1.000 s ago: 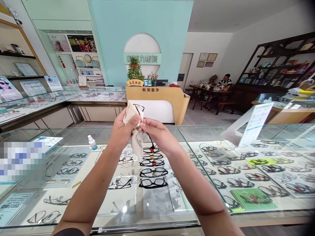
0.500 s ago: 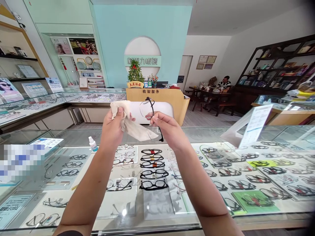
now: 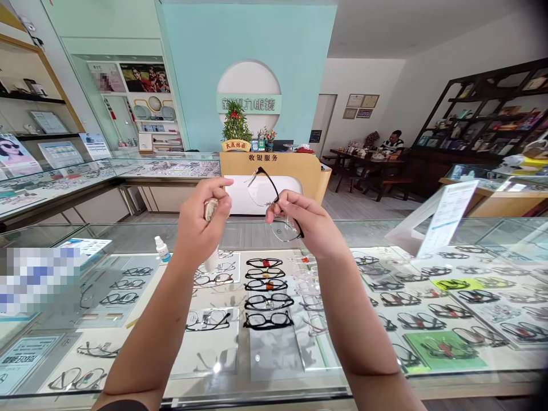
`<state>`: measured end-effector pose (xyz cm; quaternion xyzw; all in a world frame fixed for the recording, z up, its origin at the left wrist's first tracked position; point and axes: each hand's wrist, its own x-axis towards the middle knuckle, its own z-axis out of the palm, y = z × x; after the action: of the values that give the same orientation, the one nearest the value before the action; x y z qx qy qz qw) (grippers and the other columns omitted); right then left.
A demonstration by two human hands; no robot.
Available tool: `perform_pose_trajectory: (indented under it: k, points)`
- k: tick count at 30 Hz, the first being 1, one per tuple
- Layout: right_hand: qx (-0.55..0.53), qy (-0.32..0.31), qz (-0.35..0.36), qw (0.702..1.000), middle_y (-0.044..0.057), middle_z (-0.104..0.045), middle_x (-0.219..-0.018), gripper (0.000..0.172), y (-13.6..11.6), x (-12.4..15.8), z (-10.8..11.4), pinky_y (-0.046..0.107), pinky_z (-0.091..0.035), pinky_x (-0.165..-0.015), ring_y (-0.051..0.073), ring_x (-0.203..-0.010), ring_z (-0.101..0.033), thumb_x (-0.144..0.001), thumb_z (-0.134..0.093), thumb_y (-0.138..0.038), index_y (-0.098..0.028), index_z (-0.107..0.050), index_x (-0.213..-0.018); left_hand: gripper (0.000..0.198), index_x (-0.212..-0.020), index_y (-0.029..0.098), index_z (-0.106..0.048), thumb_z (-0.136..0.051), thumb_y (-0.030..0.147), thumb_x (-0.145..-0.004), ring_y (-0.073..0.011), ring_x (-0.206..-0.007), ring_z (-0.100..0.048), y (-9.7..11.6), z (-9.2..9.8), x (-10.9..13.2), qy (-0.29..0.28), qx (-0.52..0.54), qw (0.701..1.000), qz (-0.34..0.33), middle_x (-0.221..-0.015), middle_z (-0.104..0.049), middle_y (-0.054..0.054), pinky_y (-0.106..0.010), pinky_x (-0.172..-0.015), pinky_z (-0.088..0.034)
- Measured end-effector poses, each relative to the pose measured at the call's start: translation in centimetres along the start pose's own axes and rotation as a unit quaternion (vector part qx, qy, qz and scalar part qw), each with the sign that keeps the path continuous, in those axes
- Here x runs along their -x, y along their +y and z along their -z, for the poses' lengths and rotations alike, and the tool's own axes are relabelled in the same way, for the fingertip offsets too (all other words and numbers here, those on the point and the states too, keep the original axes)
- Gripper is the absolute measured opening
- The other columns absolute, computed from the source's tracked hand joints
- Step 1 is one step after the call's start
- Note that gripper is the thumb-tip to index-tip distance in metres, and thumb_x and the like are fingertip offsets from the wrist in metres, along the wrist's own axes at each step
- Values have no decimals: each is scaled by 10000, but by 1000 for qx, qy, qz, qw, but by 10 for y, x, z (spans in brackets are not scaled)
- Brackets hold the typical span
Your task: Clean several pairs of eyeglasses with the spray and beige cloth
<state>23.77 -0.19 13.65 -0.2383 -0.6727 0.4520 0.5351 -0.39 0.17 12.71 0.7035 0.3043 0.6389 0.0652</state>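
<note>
My right hand (image 3: 310, 222) is raised above the glass counter, pinching a pair of black half-rim glasses (image 3: 274, 205) at the bridge; the lenses tilt diagonally. My left hand (image 3: 199, 225) is beside it, a little to the left, closed around a bunched beige cleaning cloth (image 3: 210, 210), with a tail of the cloth hanging below the palm. The two hands are apart and the cloth does not touch the glasses. Below both hands, under the glass, lies a column of black frames (image 3: 266, 297).
A glass display counter (image 3: 385, 225) full of several eyeglass frames stretches across the front. A small white spray bottle (image 3: 161, 249) stands on it at left, a tilted acrylic sign (image 3: 443, 220) at right. A wooden cashier desk (image 3: 274, 171) lies beyond; a person sits at a far table (image 3: 393, 141).
The cloth came off the lens and was gathered into my left hand. My right hand lifted the glasses slightly and turned them; the hands moved apart.
</note>
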Motion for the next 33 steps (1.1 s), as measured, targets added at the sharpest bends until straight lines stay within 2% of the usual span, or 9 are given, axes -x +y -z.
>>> perform_pose_trajectory:
  k: [5,10,17,20,26,29,31,33]
  points:
    - [2,-59,-6,998,25,-764,-849,323,-9,5,0,382,-494,-962,218,-905,-675,-1060,-749,-495,-249,-678,-863,850,-1523,271,-711,-945,707,-831,-275,-1003,-695,1,-1,1,-34,-125,986,-103,-1098,-778,-64,-408,-970,-567]
    - [17,-81,-22,996,21,-759,-830,329,-14,9,-3,391,-508,-982,218,-898,-672,-1082,-722,-484,-256,-677,-850,736,-1425,305,-788,-915,749,-851,-301,-1082,-706,0,-3,1,-19,-136,982,-128,-1191,-784,-94,-438,-1007,-593]
    - [21,-98,-24,995,22,-748,-812,339,-16,12,-2,391,-505,-949,219,-878,-665,-1095,-709,-474,-256,-652,-841,787,-1414,287,-786,-910,794,-825,-322,-1184,-730,-1,1,-1,-31,-139,976,-163,-1276,-783,-110,-478,-1115,-594]
    - [30,-106,-24,994,22,-753,-815,345,-17,12,-1,391,-503,-944,219,-876,-662,-1103,-698,-476,-258,-648,-839,782,-1369,284,-793,-910,814,-806,-350,-1266,-731,0,2,-2,-39,-132,979,-152,-1321,-794,-119,-498,-1155,-585]
    - [49,-114,-13,992,20,-764,-820,380,-19,14,-1,396,-508,-949,216,-872,-678,-1102,-705,-522,-252,-662,-838,740,-1302,285,-803,-959,777,-771,-351,-1204,-763,2,2,-2,-36,-113,983,-138,-1267,-823,-111,-504,-1134,-605]
    - [89,-77,18,993,36,-787,-900,388,-20,17,-3,407,-518,-979,230,-938,-699,-1118,-667,-557,-256,-719,-880,730,-1284,289,-802,-1002,736,-742,-350,-1199,-760,2,2,-2,-17,-106,983,-147,-1247,-819,-100,-512,-1132,-604]
    - [123,1,72,990,50,-805,-1054,307,-20,19,-5,414,-520,-1046,241,-1062,-712,-1118,-665,-528,-268,-758,-985,725,-1289,286,-796,-1034,684,-731,-347,-1208,-753,2,3,-1,21,-105,981,-160,-1241,-816,-93,-514,-1130,-603]
    - [162,98,146,971,56,-790,-1208,184,-17,21,-8,429,-510,-1110,250,-1192,-703,-1093,-696,-460,-287,-757,-1109,715,-1321,278,-784,-1056,608,-746,-337,-1217,-745,3,2,0,78,-107,976,-173,-1256,-809,-90,-512,-1118,-602]
